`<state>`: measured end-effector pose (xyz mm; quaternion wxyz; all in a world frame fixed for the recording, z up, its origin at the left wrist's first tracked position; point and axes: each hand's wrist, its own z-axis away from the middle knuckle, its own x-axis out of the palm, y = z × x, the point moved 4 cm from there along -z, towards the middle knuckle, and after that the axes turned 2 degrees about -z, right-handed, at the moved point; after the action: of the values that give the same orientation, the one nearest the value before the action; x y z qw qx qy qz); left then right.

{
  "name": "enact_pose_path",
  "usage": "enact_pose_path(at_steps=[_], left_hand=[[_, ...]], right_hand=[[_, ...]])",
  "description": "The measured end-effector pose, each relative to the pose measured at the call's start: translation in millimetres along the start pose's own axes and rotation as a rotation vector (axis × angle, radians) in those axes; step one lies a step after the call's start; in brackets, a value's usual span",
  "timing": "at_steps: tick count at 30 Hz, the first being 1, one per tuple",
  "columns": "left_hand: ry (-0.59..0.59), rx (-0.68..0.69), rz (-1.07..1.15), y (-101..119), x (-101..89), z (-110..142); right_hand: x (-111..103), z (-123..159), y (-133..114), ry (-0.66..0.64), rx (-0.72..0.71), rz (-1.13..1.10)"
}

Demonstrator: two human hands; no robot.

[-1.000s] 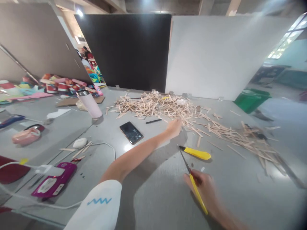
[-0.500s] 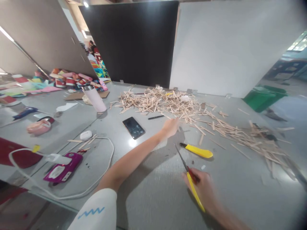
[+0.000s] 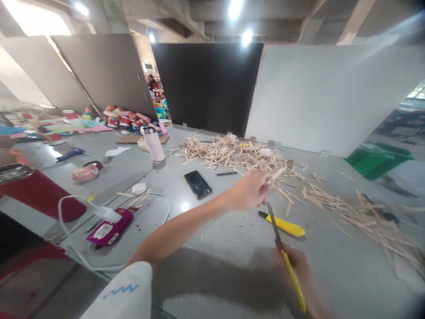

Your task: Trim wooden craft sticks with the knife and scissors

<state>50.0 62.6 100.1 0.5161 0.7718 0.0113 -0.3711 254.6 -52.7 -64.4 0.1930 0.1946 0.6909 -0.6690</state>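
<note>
My left hand (image 3: 250, 191) is raised over the table in front of the wood pile, its fingers closed on a pale wooden stick (image 3: 278, 174) that points up to the right. Low on the right, my right hand (image 3: 300, 266) is blurred but grips scissors (image 3: 274, 225) with dark narrow blades and yellow and red handles. The blades point up toward my left hand without touching the stick. A yellow utility knife (image 3: 287, 226) lies just right of the blades. Behind my left hand spreads a loose pile of wooden sticks (image 3: 222, 153).
A phone (image 3: 198, 184), a black pen (image 3: 227, 173) and a pink bottle (image 3: 153, 145) are left of the pile. Further left are a purple power strip (image 3: 111, 228) with a white cable and a red flask (image 3: 49, 195). More sticks (image 3: 325, 195) trail rightward; a green bin (image 3: 375, 161) stands beyond.
My left hand has lifted from the edge of the pile toward me, now with a stick in it. The scissors have come closer to that hand. The view has tilted upward.
</note>
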Motion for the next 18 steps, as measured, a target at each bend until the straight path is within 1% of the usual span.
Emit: enact_pose_path(at_steps=[2,4,7,9,11,15,18], left_hand=[[-0.078,-0.01,0.099,5.6,1.6,18.2],[-0.101,-0.011,0.11,8.0,0.3,29.7],[-0.104,0.003,0.12,10.0,-3.4,36.3],[-0.132,-0.001,0.122,11.4,-5.0,37.4],[-0.163,-0.002,0.095,13.5,-6.6,38.2],[-0.226,-0.012,0.054,16.5,-8.8,39.8],[-0.259,-0.016,0.043,16.5,-8.3,40.7]], right_hand=[[1.6,4.2,-6.9,-0.022,-0.01,-0.007],[3.0,9.2,-16.3,-0.047,-0.03,-0.024],[3.3,15.0,-28.3,-0.058,-0.065,-0.043],[4.2,17.3,-31.5,-0.077,-0.077,-0.06],[5.2,18.9,-30.7,-0.076,-0.084,-0.082],[6.4,20.5,-20.4,-0.025,-0.061,-0.102],[7.7,21.0,-13.9,-0.071,-0.057,-0.071]])
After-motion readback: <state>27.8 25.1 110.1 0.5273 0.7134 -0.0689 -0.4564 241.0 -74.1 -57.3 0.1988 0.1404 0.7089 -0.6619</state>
